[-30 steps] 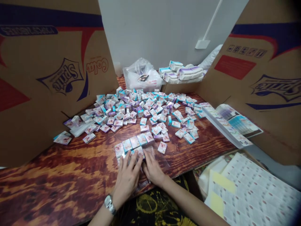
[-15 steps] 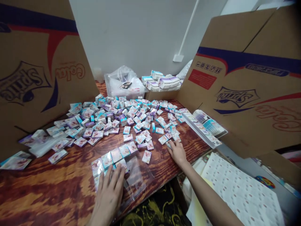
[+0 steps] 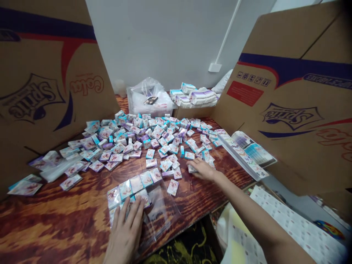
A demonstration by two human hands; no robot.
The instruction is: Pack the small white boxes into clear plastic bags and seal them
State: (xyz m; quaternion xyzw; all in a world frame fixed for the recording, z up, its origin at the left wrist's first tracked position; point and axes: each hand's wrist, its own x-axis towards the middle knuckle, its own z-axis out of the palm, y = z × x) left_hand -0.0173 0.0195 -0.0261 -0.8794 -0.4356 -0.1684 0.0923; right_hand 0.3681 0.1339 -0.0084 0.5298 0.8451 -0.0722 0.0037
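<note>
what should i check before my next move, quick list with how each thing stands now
1. Left-hand grip steadying the bagged boxes: ok, it lies spread over them.
2. Right-hand grip on a small box: ok, it has one between thumb and fingers.
3. Small box lifted off the table: cannot tell.
4. Farther row in the clear bag side by side: ok, five boxes.
5. Nearer row reaching as far right as the farther one: not ok, its last visible box stops short.
6. More loose boxes at hand: ok, heaped beyond the bag.
</note>
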